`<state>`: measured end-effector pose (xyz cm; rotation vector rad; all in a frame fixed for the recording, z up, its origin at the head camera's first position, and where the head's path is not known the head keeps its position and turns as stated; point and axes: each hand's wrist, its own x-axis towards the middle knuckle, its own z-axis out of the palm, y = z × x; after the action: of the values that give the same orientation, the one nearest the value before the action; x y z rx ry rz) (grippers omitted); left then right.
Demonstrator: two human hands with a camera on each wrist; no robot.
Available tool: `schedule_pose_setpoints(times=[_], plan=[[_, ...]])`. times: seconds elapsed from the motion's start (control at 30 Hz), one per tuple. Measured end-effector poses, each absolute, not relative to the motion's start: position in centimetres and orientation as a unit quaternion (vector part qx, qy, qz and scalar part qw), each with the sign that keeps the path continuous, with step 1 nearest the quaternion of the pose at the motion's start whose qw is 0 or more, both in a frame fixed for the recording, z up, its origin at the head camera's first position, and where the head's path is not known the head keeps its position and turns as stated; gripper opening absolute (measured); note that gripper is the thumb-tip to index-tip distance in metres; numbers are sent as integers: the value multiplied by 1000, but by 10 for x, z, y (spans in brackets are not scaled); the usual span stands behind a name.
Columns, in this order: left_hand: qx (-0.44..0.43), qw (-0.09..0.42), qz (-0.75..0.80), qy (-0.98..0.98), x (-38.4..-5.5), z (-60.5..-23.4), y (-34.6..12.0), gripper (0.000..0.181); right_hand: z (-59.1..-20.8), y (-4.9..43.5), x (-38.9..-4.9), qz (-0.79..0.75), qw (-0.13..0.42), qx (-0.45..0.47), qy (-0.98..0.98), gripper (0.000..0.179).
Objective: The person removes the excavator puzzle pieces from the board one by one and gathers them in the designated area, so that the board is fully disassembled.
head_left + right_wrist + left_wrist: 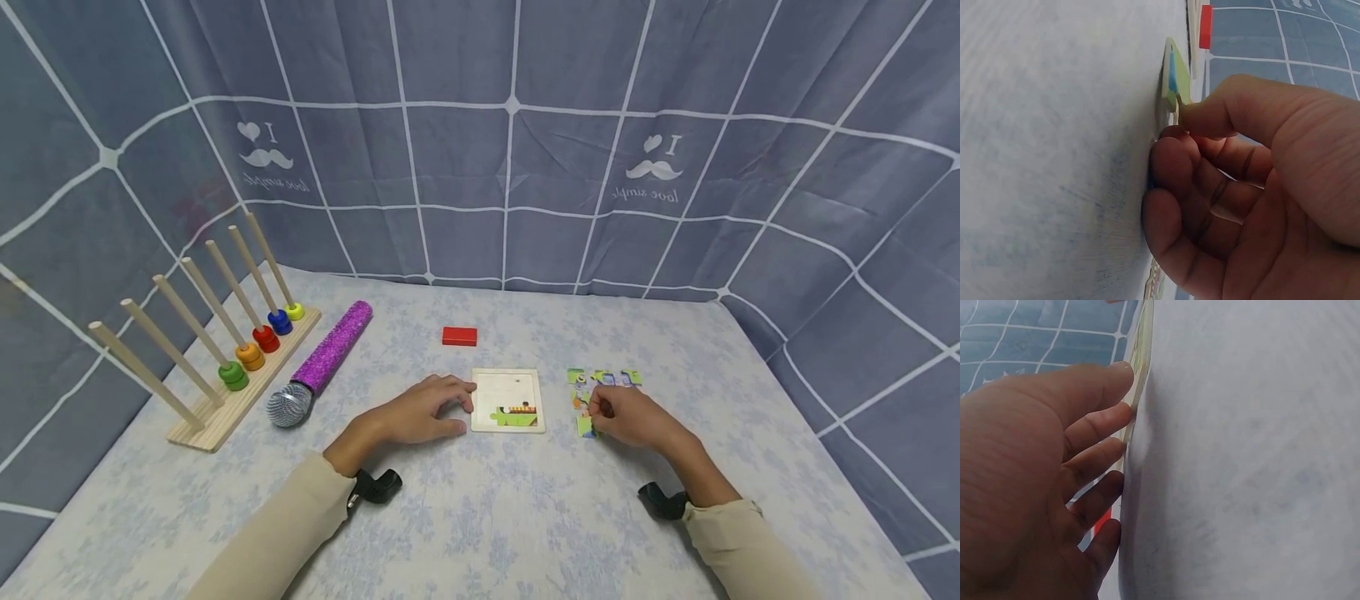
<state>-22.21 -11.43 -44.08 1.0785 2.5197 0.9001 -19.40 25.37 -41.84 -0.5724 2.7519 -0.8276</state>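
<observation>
A small square wooden puzzle tray (495, 390) lies on the table, with green joined puzzle pieces (516, 418) in its lower right part. At its left edge rests my left hand (429, 410), fingers loosely bent and thumb apart, gripping nothing. In the left wrist view, the left hand's (1029, 456) fingertips are by the tray's edge. My right hand (633, 415) is over the loose puzzle pieces (630, 377) right of the tray. Between thumb and forefinger, the right hand (1229, 169) pinches a thin puzzle piece (1179, 111), mostly hidden by the fingers. A green-and-blue piece (1175, 75) lies just beyond.
Behind the tray lies a red block (459, 336). To the left are a purple glittery microphone (333, 348) and a wooden peg stand (251, 392) with coloured rings. A patterned cloth covers the table (480, 533); a grey-blue checked curtain (457, 158) hangs behind.
</observation>
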Motion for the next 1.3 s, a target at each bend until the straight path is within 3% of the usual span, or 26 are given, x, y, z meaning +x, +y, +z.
schedule_pose_setpoints(times=[0.97, 1.3], plan=[[367, 121, 304, 871, -222, -438, -118, 14, -422, 249, -198, -253, 89, -198, 943, 11], [365, 127, 303, 871, -222, -440, -113, 13, -410, 235, -200, -279, 23, -231, 932, 5]])
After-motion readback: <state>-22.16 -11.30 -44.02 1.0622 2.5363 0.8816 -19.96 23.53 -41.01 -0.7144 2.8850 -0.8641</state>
